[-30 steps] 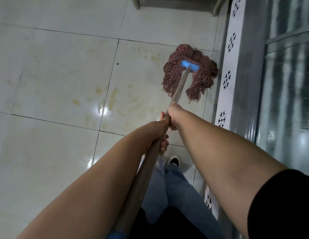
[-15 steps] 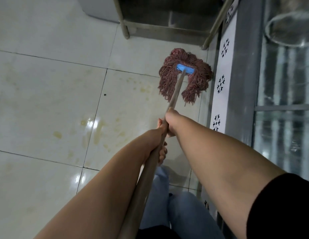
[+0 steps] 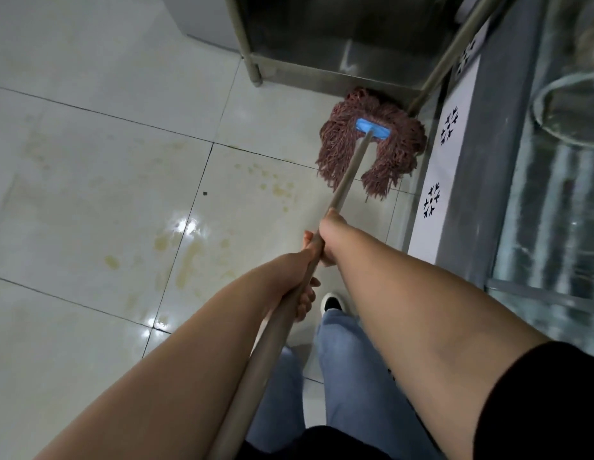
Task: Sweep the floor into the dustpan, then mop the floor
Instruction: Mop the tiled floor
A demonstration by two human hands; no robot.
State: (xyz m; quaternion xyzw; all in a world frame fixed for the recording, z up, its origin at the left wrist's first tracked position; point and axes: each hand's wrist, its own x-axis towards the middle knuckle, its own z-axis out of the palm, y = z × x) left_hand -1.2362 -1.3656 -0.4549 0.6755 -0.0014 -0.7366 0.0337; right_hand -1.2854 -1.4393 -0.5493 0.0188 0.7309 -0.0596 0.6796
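Mop head now pushed farther up-frame, against the steel rack's base; left hand and right hand grip the handle; glossy, perhaps wet, stained tile floor.

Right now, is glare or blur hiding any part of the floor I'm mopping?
Head view: bright glare spots on the wet floor tiles near the yellowish stains; mop head sharp, edging into shadow under the metal stand; right-edge glass panel smeared by blur; wide-angle lens bends tile lines.

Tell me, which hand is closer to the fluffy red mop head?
Right. The right hand grips the mop handle farther down toward the mop head; the left hand grips it behind, nearer the person's body.
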